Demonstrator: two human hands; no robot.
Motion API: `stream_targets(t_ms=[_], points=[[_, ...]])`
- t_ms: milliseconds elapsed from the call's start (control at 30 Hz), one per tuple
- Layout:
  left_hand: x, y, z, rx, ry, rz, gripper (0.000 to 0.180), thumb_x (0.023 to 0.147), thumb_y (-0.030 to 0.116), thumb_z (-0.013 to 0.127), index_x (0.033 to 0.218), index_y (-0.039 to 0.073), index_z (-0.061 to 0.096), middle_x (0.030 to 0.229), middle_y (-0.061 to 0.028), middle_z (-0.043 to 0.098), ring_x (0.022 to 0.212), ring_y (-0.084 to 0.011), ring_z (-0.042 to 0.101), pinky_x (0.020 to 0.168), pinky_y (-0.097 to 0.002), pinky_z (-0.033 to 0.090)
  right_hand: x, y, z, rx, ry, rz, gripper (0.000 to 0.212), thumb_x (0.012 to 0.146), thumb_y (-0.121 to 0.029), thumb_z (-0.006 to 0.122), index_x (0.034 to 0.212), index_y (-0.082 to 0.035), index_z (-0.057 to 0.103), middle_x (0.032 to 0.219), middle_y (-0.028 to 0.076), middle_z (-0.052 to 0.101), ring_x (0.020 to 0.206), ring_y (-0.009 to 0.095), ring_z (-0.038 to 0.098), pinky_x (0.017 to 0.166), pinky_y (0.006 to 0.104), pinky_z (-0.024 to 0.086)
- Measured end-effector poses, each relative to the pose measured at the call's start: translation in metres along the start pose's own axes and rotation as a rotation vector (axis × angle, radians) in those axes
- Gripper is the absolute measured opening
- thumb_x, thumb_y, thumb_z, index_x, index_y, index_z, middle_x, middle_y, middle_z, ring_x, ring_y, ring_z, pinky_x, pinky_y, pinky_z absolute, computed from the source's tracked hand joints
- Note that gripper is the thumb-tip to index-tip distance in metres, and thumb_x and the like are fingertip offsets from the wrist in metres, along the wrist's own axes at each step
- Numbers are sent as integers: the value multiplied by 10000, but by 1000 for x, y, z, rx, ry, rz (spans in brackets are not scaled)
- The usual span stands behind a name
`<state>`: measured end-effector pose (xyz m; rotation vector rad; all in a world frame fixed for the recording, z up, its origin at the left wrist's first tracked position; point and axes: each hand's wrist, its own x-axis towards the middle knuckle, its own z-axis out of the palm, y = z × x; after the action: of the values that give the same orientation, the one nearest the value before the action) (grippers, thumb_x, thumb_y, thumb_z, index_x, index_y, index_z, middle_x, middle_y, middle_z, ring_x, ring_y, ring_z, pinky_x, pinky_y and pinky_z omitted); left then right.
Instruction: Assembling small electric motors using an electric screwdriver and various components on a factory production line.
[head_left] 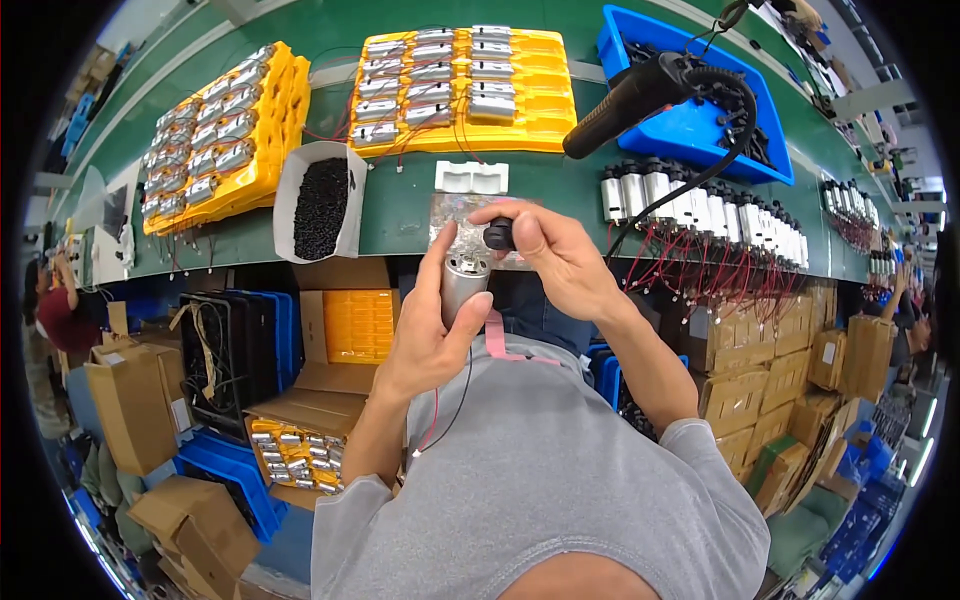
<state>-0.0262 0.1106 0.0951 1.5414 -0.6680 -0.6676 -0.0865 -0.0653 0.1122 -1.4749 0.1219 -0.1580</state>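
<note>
My left hand (420,345) is closed round a silver cylindrical motor (463,285), held upright at the bench's near edge. A thin red and black wire pair hangs below that hand to a small white connector. Just above and right of the motor's top, my right hand (565,260) pinches a round black plastic cap (498,234); cap and motor are apart. Behind my hands lie a shiny clear sheet (448,212) and a white block with hollows (472,178). A white box (350,225) of small black pieces stands to the left.
Yellow trays (540,95) (285,130) of motors stand at the back and left. A black power screwdriver (625,105) hangs over a blue bin (670,132) of black parts. Motors with black tops (690,205) line the right, wires over the edge. Cardboard boxes (735,400) stand below.
</note>
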Motion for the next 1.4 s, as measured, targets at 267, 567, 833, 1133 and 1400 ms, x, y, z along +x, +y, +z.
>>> stream_targets(t_ms=[267,567,833,1133,1400], points=[[3,1,9,93,-42,130,545,853,133,640,1293,-50,376,1061,-183,602,925,-222,613,803,-316,476,-11,6,-10,12,12,27,335,931,-262,571,1121,13,602,1084,65,562,972,127,552,850,257,463],[9,3,22,340,122,290,520,732,75,742,1179,-35,500,986,-177,597,824,-285,612,733,-357,496,-16,4,-21,-171,7,-145,304,904,-206,611,1110,16,616,1039,87,583,937,149,567,825,263,461],[14,5,24,843,300,584,514,652,10,740,1131,-20,555,898,-162,560,757,-306,582,651,-366,486,-17,-4,-18,-454,100,-214,256,884,-155,619,1076,13,623,935,115,610,867,218,590,763,296,462],[17,-14,32,889,411,732,496,565,-57,702,1046,62,674,820,-128,518,667,-264,556,538,-353,469,-7,-6,-16,-777,92,-127,217,899,-176,569,904,38,606,916,198,615,835,363,595,697,389,467],[30,-49,37,935,435,785,512,576,-79,686,1066,72,680,777,-127,492,630,-265,538,513,-358,462,8,-5,-20,-787,-5,217,250,927,-186,509,932,46,601,763,247,613,778,434,588,650,468,452]])
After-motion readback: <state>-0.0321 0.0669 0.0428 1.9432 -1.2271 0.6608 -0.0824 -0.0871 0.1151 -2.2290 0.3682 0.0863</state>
